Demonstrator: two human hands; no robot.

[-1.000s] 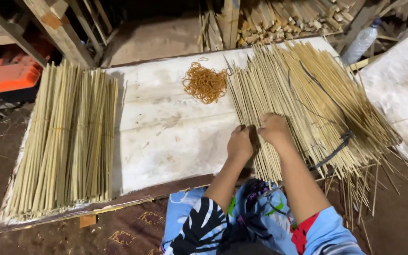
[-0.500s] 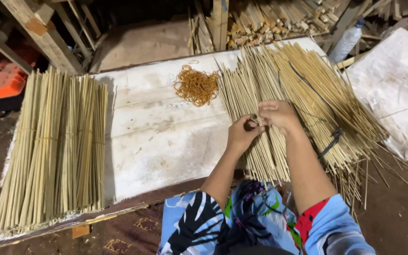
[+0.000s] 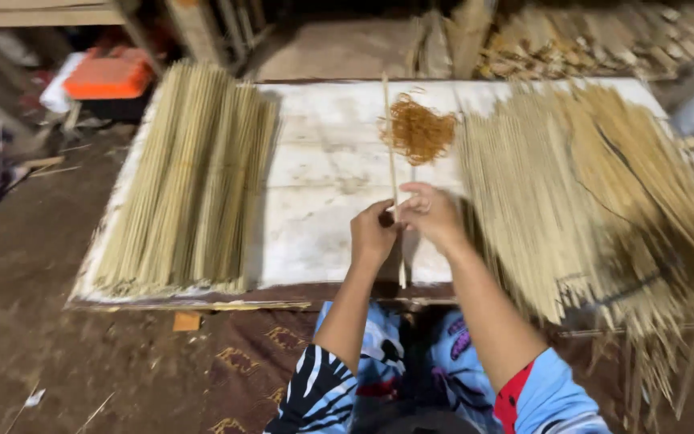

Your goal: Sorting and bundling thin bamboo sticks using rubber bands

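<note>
Pinching one bamboo stick (image 3: 393,153) at mid-frame, the left hand (image 3: 373,235) and right hand (image 3: 431,213) both close on it. Keeping it parallel to the sorted sticks (image 3: 190,177) at left looks wise.

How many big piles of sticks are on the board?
2: a neat stick pile on the left, a messy stick pile on the right. Both hands hold one single stick between them.

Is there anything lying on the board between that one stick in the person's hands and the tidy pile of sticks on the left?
Nothing visible. Both the left hand and right hand hold the single stick over the white board, and only bare board shows between it and the tidy pile. The tangle of rubber bands lies on the other side.
</note>
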